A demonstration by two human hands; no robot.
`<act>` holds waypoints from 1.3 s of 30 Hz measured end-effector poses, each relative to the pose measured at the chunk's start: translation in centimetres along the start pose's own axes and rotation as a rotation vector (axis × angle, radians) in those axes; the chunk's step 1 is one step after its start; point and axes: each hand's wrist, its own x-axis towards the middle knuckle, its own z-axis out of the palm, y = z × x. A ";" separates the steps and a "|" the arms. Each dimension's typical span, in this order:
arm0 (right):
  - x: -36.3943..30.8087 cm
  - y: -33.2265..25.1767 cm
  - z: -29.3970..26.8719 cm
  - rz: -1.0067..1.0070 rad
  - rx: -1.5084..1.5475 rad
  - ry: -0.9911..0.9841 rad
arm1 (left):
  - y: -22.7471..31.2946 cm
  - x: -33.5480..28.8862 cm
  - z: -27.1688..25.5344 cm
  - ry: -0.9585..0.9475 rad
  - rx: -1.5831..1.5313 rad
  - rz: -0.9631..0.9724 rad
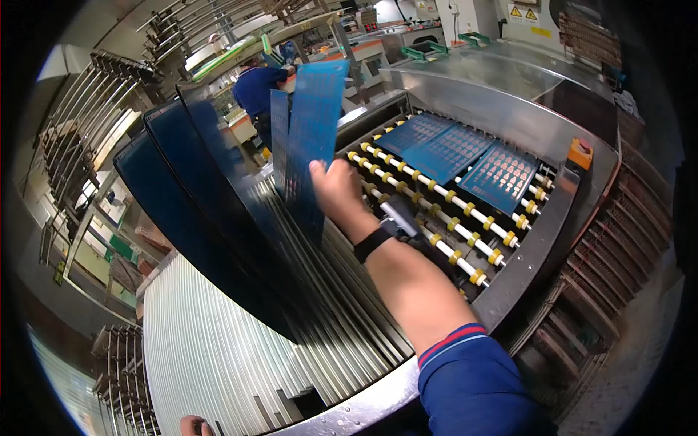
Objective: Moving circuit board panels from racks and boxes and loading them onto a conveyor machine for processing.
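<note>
My right hand [338,187] grips the right edge of a blue circuit board panel [318,109], its thumb upward. The panel stands nearly upright and its lower end reaches down among the grey slats of a slotted rack [211,320]. Just left of it, a narrower strip of another blue panel [280,134] shows. Farther left, several large dark blue panels [174,189] lean in the slots. Only a few fingertips of my left hand [195,426] show at the bottom edge, by the rack's near end; the rest is out of the picture.
Right of the rack, a roller conveyor [436,211] with yellow wheels carries blue panels [447,149] at its far end. A control box with a red button [580,154] sits on its right frame. A person in blue [256,91] works behind. Brown racks [603,269] stand at right.
</note>
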 end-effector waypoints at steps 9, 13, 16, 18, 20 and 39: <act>4.6 0.6 2.8 0.041 0.150 -0.031 | -0.6 0.7 0.3 0.016 0.049 0.018; 5.7 0.4 3.8 -0.039 0.094 -0.003 | 1.2 0.8 0.2 -0.010 0.063 -0.011; 5.5 0.4 4.4 -0.029 0.117 -0.023 | 0.7 0.9 0.1 -0.032 0.056 -0.023; 5.3 0.7 4.6 -0.014 0.111 -0.024 | -0.3 0.7 0.3 -0.020 0.062 0.003; 4.8 0.9 4.1 -0.025 0.061 -0.005 | 0.0 0.8 0.1 -0.051 0.049 -0.002; 7.7 3.3 13.2 -0.140 0.214 0.128 | 0.0 0.9 0.4 -0.088 0.133 -0.021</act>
